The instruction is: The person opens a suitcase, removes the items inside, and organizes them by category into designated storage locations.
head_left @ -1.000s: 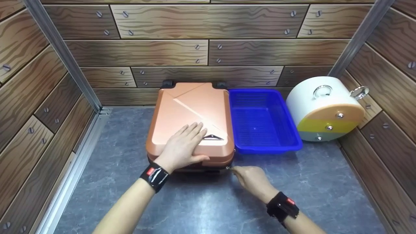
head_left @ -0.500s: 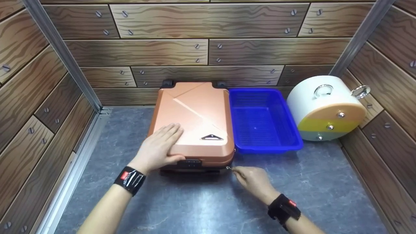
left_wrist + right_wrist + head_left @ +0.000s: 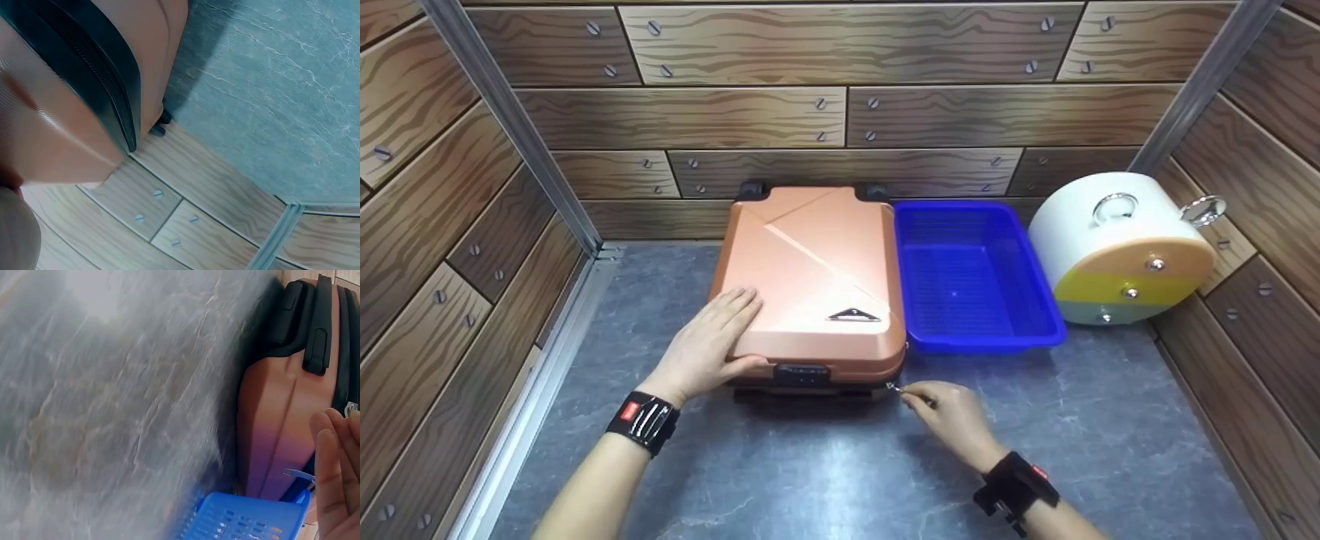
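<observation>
the suitcase lies flat on the floor, its shell facing up, directly ahead of both hands and with its far end near the back wall. the left hand rests on the near left corner of the shell, fingers straight and spread over the top, thumb hooked over the near edge beside the black handle. its forearm comes in from the lower left, wrist slightly raised. the right hand sits low at the near right corner, fingers drawn together and pinching the small metal zipper pull, which lies just beyond its fingertips against the dark zipper band. in the right wrist view the fingers are close against the shell's side. a blue basket stands just beyond the right hand, touching the suitcase's right side. further right of that hand sits a white drum.
</observation>
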The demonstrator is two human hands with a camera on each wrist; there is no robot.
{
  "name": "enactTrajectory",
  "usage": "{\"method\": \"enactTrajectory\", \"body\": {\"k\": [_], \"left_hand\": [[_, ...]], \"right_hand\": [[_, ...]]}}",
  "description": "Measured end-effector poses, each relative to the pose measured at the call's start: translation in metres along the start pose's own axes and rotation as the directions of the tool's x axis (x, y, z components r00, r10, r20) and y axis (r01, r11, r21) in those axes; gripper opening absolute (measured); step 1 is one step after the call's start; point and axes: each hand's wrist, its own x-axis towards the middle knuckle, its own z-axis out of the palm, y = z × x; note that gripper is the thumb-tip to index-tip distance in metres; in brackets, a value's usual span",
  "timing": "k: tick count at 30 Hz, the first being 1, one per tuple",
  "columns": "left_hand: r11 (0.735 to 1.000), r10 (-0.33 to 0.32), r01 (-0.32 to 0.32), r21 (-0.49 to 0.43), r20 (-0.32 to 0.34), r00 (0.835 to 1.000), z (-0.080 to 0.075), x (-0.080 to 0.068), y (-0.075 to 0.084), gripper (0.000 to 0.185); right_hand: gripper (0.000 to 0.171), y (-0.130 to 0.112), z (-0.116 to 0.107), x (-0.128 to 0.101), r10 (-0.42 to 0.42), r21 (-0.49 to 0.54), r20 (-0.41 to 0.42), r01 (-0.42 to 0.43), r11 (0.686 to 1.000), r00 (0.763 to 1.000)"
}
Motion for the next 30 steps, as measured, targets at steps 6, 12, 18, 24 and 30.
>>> {"method": "enactTrajectory", "body": {"k": [6,12,18,24,30], "left_hand": [[1.000,0.007,-0.007,0.003,-0.013,1.000,0.001,-0.001,0.000,0.095],[1.000,0.009,-0.009,-0.014,-0.022,1.000,0.001,0.000,0.000,0.094],[1.000,0.004,-0.005,-0.030,-0.027,1.000,0.002,0.001,0.000,0.094],[0.999,0.007,-0.008,-0.036,-0.043,0.999,0.003,0.001,0.001,0.093],[0.999,-0.005,0.003,-0.049,-0.032,0.999,0.003,0.001,0.003,0.093]], "right_hand": [[0.010,-0.003,0.005,-0.002,0.102,0.118,0.053,-0.108,0.987,0.993],[0.010,-0.009,0.013,-0.002,0.072,0.157,0.040,-0.078,0.985,0.997],[0.013,-0.018,0.027,-0.001,0.008,0.138,-0.017,-0.006,0.990,1.000],[0.014,-0.033,0.046,0.001,0.017,0.211,0.012,-0.019,0.977,1.000],[0.016,-0.048,0.068,0.004,0.027,0.274,0.036,-0.036,0.961,0.999]]}}
